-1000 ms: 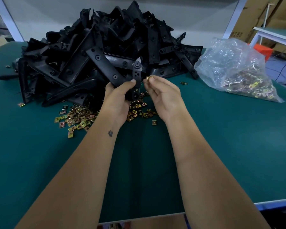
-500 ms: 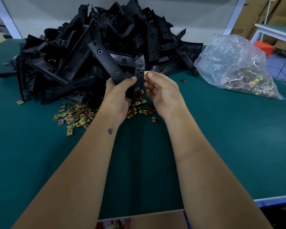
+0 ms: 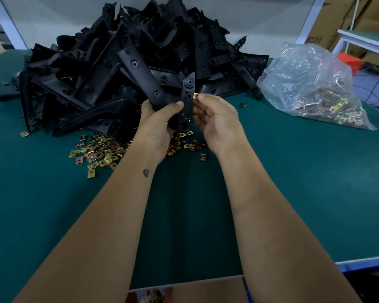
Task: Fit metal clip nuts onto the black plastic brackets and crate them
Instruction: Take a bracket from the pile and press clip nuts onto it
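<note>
The right hand (image 3: 217, 121) pinched a metal clip nut (image 3: 195, 96) between thumb and forefinger, the nut pressed against the right edge of a black plastic bracket (image 3: 187, 99). The left hand (image 3: 157, 125) was closed around that bracket's lower part, holding it upright — thumb laid across its face. Directly below the hands, loose clip nuts (image 3: 101, 152) lay scattered on the green table (image 3: 293, 193). Behind them stood a large heap of brackets (image 3: 140, 51). To the right — well apart — lay a clear plastic bag (image 3: 311, 84) containing more nuts.
</note>
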`<state>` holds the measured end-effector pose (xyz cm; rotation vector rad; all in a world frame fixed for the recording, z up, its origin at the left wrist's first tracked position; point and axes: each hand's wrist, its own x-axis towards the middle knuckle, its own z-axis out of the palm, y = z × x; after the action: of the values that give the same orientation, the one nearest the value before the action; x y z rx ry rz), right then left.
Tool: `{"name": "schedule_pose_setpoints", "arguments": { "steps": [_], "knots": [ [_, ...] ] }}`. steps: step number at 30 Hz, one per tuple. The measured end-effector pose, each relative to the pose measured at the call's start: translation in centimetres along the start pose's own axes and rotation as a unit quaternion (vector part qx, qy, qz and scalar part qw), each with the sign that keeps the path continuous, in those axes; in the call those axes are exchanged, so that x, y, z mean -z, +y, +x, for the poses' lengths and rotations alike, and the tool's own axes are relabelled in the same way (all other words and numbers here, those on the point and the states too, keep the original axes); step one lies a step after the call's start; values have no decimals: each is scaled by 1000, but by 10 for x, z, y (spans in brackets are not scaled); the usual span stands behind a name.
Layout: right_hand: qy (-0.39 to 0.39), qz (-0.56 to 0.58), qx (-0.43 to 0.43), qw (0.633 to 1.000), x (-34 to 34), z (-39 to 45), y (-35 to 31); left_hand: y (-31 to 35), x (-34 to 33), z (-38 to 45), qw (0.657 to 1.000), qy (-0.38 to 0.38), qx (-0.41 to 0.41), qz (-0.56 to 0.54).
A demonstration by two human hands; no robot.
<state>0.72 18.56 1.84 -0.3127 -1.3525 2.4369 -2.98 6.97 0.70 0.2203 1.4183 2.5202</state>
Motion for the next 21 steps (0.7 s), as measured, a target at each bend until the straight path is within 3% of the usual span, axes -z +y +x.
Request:
{"name": "schedule_pose_setpoints", "arguments": {
  "steps": [21],
  "knots": [
    [19,-74,43,996,-7,-1,5,-8,7,3,977,-27,-58,204]
  ]
}}
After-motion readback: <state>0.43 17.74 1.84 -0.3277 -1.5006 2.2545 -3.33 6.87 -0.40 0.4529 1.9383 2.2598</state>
